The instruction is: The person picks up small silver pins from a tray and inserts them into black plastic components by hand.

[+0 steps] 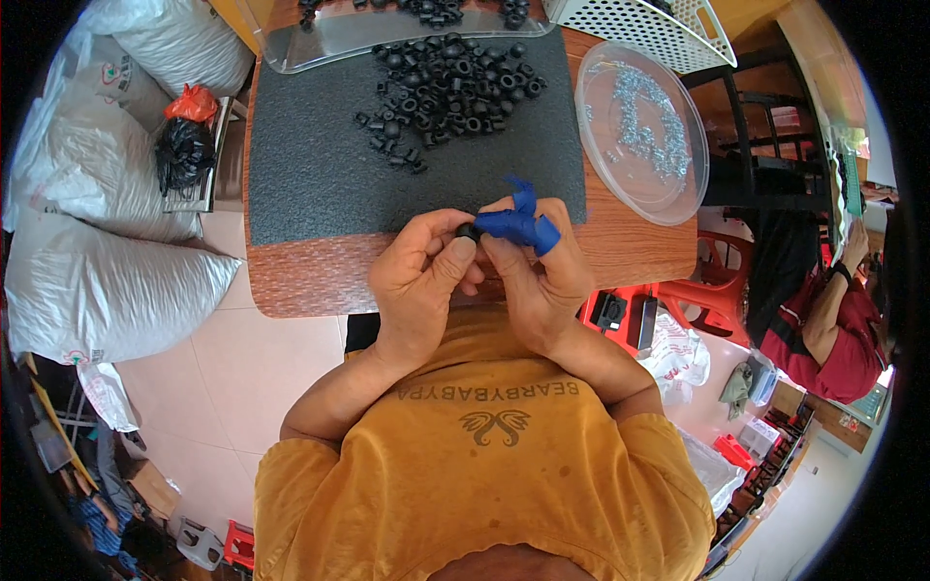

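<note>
Landmark: dark mat, lying on the wood-grain desk; all places below are relative to it.
Round clear tray: just right of the mat, shallow, low-walled; holds many small silvery metal pieces, scattered thinly in a bent band, bare near the rim.
Clear plastic bin: at the mat's far edge, overlapping it; holds more black parts, upper portion cut off by the frame.
White perforated basket: beyond the mat's far right corner; dark contents barely visible, kind not readable.
White sacks: left of the mat, well apart, bulging; contents hidden.
Heap of black parts: loose on the mat's far half, mixed orientation; some turn open round ends upward, others domed ends.
Held black part: above the mat's near edge, between the two hands; dark rounded surface faces up. Long axis and pointing direction: cannot tell, fingers cover most of it.
Left hand: near edge of the mat; thumb and forefinger pinch the held black part.
Right hand: near edge, to the right; blue wrapping on a finger; fingers drawn narrow beside the part, grip hidden.
</note>
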### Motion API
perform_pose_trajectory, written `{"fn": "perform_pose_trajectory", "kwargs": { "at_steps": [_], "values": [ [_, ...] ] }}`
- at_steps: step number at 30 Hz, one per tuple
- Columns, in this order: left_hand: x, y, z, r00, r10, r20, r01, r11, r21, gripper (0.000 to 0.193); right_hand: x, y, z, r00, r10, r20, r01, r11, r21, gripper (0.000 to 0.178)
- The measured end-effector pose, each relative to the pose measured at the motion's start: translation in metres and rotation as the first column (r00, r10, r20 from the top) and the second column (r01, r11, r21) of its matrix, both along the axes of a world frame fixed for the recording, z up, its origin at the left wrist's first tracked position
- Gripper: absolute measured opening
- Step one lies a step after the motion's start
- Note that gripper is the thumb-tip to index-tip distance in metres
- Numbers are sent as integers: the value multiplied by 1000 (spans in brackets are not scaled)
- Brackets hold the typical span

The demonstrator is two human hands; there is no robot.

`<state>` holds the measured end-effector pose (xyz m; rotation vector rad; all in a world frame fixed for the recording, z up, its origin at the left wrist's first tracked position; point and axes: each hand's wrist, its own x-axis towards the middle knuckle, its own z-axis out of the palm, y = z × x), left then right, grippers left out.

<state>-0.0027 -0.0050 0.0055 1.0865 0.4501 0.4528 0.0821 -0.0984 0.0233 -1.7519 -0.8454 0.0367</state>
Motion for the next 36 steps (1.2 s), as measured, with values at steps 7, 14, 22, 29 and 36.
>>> {"fn": "perform_pose_trajectory", "kwargs": {
  "at_steps": [7,14,22,29,36],
  "values": [
    [1,2,1,997,-77,-4,77,996,-35,21,-1,-1,-2,1000,-24,-3,24,999,27,15],
    [2,7,6,991,-118,-66,112,989,-97,16,-1,-4,-5,996,6,93,-10,999,39,18],
    [4,7,9,997,-52,-55,40,980,-196,14,13,-15,-2,994,107,21,-107,994,-4,28],
    [6,10,11,1000,1,-26,-6,985,-170,12,29,-2,6,859,328,393,-220,930,-295,32],
    [5,13,16,996,-49,-71,41,992,-120,11,34,2,5,710,420,565,-243,899,-363,25]
  ]
}}
